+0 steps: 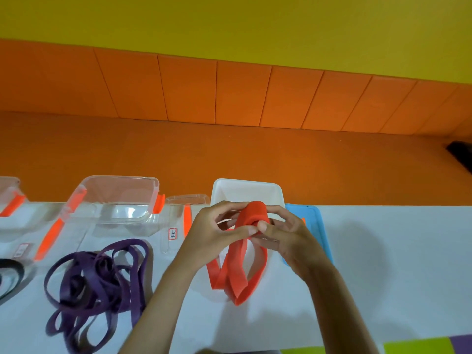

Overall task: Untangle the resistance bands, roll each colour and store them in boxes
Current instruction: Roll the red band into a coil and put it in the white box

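red band partly rolled, held above table before white box | roll pinched by curled fingers of left hand and right hand | purple bands heaped left, seemingly tangled

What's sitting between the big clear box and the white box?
In the head view, a smaller clear box with an orange clip stands between the big clear box and the white box.

Matt red band; glossy clear plastic box.
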Tool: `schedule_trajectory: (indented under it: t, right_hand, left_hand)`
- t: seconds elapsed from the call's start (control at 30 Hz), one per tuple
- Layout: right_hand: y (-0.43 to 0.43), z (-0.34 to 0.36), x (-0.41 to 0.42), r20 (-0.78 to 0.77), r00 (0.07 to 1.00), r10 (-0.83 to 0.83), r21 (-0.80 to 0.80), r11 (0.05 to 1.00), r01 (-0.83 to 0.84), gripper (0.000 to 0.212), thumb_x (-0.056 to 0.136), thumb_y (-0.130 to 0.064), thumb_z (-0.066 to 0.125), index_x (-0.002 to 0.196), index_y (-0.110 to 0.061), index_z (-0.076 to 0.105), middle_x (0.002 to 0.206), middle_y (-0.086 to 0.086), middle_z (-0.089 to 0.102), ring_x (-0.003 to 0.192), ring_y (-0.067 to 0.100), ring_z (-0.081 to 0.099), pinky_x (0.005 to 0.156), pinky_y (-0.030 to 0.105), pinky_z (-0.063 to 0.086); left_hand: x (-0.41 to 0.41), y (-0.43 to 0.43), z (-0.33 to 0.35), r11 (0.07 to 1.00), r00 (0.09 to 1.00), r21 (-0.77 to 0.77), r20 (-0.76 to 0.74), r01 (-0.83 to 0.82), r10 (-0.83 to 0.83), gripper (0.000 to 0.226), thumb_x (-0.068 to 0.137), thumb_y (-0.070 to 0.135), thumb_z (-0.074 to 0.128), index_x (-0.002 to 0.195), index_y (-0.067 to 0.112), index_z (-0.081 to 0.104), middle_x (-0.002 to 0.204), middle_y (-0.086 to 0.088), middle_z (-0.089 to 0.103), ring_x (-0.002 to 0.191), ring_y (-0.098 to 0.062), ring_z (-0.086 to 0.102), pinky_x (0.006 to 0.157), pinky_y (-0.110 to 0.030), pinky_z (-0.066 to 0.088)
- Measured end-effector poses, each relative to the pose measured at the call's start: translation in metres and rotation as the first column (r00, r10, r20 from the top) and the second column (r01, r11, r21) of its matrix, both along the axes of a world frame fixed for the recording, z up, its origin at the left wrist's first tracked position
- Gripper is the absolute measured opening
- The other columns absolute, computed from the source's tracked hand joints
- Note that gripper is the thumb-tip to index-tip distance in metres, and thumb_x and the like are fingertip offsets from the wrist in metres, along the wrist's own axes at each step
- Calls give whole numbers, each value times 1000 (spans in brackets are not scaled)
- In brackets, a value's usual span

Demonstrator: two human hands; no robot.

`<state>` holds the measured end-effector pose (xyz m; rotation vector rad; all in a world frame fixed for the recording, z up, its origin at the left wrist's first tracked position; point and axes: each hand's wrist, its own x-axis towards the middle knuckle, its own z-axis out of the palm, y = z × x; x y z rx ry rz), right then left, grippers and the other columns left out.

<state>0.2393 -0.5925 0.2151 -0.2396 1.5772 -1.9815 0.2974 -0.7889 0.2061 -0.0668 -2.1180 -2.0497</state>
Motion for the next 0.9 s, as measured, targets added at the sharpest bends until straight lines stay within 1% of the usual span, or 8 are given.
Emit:
schedule_trajectory:
  t: [0.17, 0.3, 0.4, 0.5, 0.6, 0.67, 0.8, 0.9]
  right_hand:
    - [-4, 7, -1, -109, 979, 172, 218, 965, -146, 41, 78, -31, 90, 116, -27, 77, 112, 9, 79, 104, 27, 77, 83, 33, 63]
    - [-3, 14, -7, -209, 969, 129, 296, 953, -63, 42, 73, -30, 96, 110, -32, 77, 99, 2, 78, 89, 29, 80, 72, 33, 65]
    - [-1, 14, -8, -181, 982, 47, 202, 979, -9, 37, 75, -24, 95, 108, -25, 79, 101, 13, 79, 91, 36, 80, 76, 35, 65]
    - [-2, 5, -9, -18, 1000, -11, 6, 1000, 11, 38, 81, -18, 88, 116, -12, 73, 111, 24, 76, 103, 40, 77, 84, 35, 64]
    - [-4, -2, -8, 47, 998, 47, -83, 996, -43, 49, 80, -18, 88, 124, -8, 67, 119, 26, 74, 110, 41, 74, 90, 37, 62]
    - [-1, 0, -9, 8, 993, 114, -9, 993, -114, 52, 77, -24, 92, 123, -15, 71, 121, 20, 75, 111, 40, 74, 89, 38, 62]
    - [9, 8, -11, -238, 956, 171, 354, 932, -78, 55, 70, -40, 95, 120, -35, 73, 116, -4, 77, 94, 29, 80, 83, 37, 64]
    - [13, 18, -9, -323, 935, 144, 350, 936, -24, 48, 68, -36, 96, 111, -32, 76, 110, -4, 78, 88, 27, 80, 76, 32, 64]
  left_hand:
    - [4, -20, -9, 980, 999, -194, 33, 40, -34, 47, 84, 23, 90, 129, 29, 76, 112, 11, 72, 114, -13, 71, 100, -26, 57]
    - [6, -14, -11, 960, 998, -273, 29, 60, -54, 47, 89, 33, 85, 135, 30, 73, 113, 19, 70, 113, -6, 69, 98, -17, 55]
    - [4, -10, -11, 986, 999, -164, -14, -32, 30, 54, 81, 39, 89, 132, 45, 71, 120, 19, 74, 118, -7, 70, 102, -20, 55]
    - [3, -10, -12, 998, 997, 37, -55, -43, 45, 54, 77, 33, 92, 126, 44, 74, 129, 10, 75, 125, -14, 70, 105, -25, 54]
    - [4, -14, -7, 996, 996, 84, -75, -35, 41, 49, 78, 30, 89, 124, 44, 77, 132, 9, 75, 127, -14, 69, 105, -23, 54]
    - [6, -19, -4, 1000, 999, 15, -46, 0, 0, 48, 82, 30, 87, 127, 43, 75, 132, 12, 74, 125, -12, 69, 105, -22, 53]
    - [9, -18, -1, 954, 998, -292, 27, 63, -57, 47, 90, 29, 83, 129, 49, 66, 125, 28, 71, 122, 2, 66, 107, -17, 50]
    - [7, -9, 5, 972, 998, -226, -1, 60, -62, 54, 84, 27, 88, 130, 41, 63, 125, 23, 73, 122, -2, 69, 105, -17, 51]
